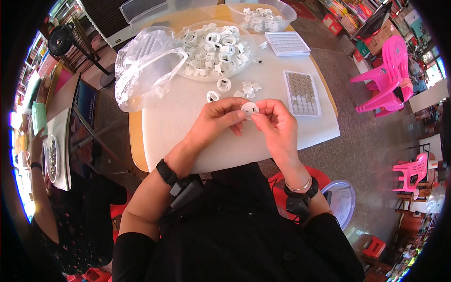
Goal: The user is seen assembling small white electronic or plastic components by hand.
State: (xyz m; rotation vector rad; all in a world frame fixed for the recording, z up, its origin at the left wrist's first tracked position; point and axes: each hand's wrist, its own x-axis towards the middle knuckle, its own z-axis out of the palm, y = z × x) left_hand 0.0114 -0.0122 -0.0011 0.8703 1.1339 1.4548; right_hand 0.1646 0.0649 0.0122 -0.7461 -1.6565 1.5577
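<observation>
Between the fingertips of both hands is a small round white plastic part with dark slots in its face. My left hand pinches it from the left, and my right hand grips its right side. They hold it just above the pale table cover. Beyond my fingers lie a loose white ring-shaped part, another such part and a little group of small white pieces. To the right rests a white tray filled with rows of round button-like discs.
A wide clear bowl heaped with white parts stands at the back, beside a crumpled plastic bag. Behind are a stack of white trays and a second clear tub. At left, another person's arm is near an oval dish.
</observation>
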